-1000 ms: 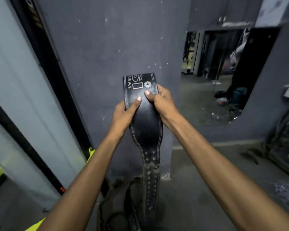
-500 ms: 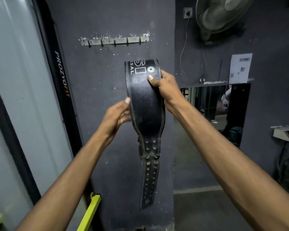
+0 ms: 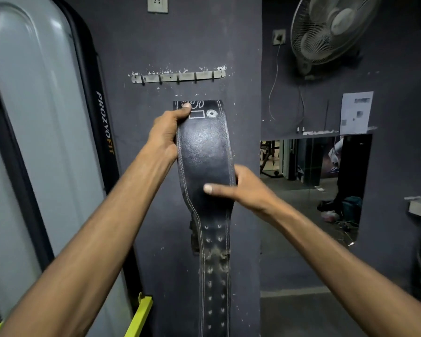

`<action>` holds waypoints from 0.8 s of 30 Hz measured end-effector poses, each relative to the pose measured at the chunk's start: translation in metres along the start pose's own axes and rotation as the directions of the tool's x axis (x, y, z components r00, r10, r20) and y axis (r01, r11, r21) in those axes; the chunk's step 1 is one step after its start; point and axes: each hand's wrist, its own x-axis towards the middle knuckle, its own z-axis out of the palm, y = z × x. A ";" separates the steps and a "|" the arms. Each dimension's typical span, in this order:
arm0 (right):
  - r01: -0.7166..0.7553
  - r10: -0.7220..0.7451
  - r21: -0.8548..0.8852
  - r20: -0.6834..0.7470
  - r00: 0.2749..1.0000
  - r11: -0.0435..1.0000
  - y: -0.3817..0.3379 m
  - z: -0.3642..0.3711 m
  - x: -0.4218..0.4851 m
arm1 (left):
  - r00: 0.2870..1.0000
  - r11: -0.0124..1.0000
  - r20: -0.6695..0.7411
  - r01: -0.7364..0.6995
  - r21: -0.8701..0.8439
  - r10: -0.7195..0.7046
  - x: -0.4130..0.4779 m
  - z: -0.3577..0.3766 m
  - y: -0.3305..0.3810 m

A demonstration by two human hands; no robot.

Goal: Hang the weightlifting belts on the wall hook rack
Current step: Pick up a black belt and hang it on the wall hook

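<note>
A black leather weightlifting belt (image 3: 206,152) with white stitching hangs upright in front of a dark pillar. Its studded strap dangles toward the floor. My left hand (image 3: 167,132) grips the belt's upper left edge, thumb over the white logo. My right hand (image 3: 238,188) holds the belt's right edge lower down, thumb across the front. A metal wall hook rack (image 3: 178,77) with several bare hooks is fixed to the pillar just above the belt's top end.
A grey gym machine panel (image 3: 46,142) with a yellow bar (image 3: 139,314) stands at left. A wall fan (image 3: 331,27) and cable hang at upper right. An opening (image 3: 311,181) in the right wall shows another room. A socket (image 3: 157,3) sits above the rack.
My hands swapped places on the belt: the left moved up to grip the top left edge, the right slid down to the middle right edge. The view rose and the rack looms closer.
</note>
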 end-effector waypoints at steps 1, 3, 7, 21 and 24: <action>-0.037 0.042 -0.082 0.060 0.997 0.996 0.007 0.001 -0.005 | 1.000 1.000 0.000 -0.013 0.006 0.013 0.000 -0.002 0.002; -0.076 0.093 -0.173 0.095 0.991 0.982 0.010 -0.003 -0.003 | 0.998 0.997 0.012 -0.060 0.041 0.059 -0.001 -0.005 0.005; -0.070 0.065 0.139 0.045 0.997 0.988 -0.027 -0.018 0.036 | 0.984 0.981 0.107 -0.155 0.113 0.143 -0.007 -0.014 0.009; 0.035 0.057 0.354 -0.247 0.967 0.935 -0.079 0.012 0.084 | 0.987 0.987 0.152 0.017 0.160 -0.042 -0.034 -0.049 0.034; 0.125 -0.066 0.254 -0.227 0.972 0.959 -0.073 0.010 0.071 | 0.989 0.981 0.137 0.033 0.192 -0.060 -0.033 -0.042 0.036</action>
